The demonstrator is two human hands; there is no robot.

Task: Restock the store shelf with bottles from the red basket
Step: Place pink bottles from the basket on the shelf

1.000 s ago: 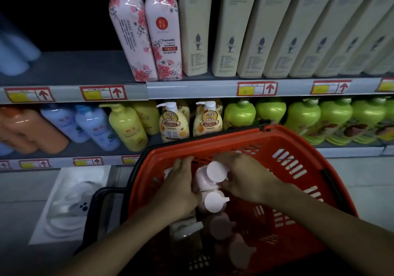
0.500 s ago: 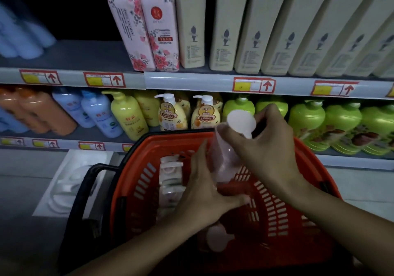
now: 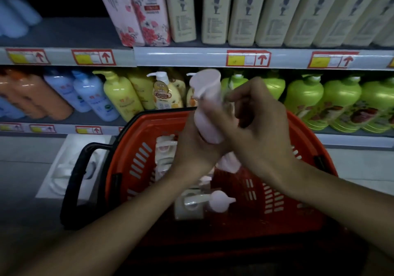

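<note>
A pale pink pump bottle stands upright above the red basket, held between both hands. My left hand grips its lower body from the left. My right hand wraps it from the right, fingers curled near the neck. Its pump head points left in front of the lower shelf. Inside the basket lie more pink bottles and several white pump bottles along the left wall.
The upper shelf carries two floral pink bottles and a row of cream bottles, with bare shelf to their left. The lower shelf holds orange, blue, yellow and green bottles. A black basket handle juts left.
The pink bottle rose out of the basket to the height of the lower shelf. My left hand shifted from the basket onto the bottle's lower body; both hands hold it now.
</note>
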